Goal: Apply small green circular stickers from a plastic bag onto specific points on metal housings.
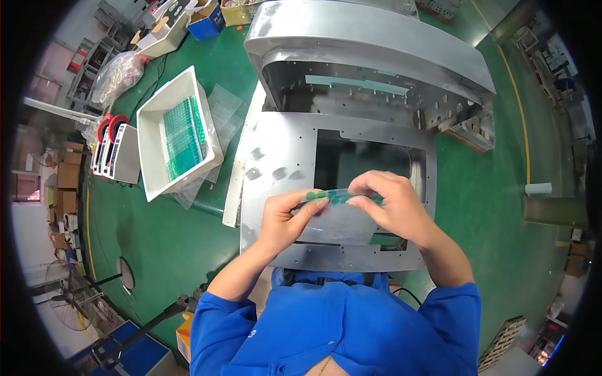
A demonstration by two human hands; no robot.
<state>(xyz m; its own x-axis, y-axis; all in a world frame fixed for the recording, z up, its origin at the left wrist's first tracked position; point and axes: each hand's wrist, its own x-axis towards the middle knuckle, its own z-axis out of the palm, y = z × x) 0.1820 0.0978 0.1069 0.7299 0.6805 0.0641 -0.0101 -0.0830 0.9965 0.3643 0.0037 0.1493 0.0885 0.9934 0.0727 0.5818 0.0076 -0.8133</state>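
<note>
Looks down over a green floor (pixel 489 250) at a large grey metal housing (pixel 282 144), pierced in its flat panel by a dark opening (pixel 338 156). Wears a blue garment (pixel 295 332). Has, left of the housing, a white bin (pixel 150 138) with green sheets (pixel 180 135) inside. With the left hand (pixel 281 219), pinches the left end of a clear strip (pixel 338 197) between thumb and forefinger; with the right hand (pixel 398 203), pinches farther right. Holds it crosswise above the flat panel, showing round green dots (pixel 311 195).
</note>
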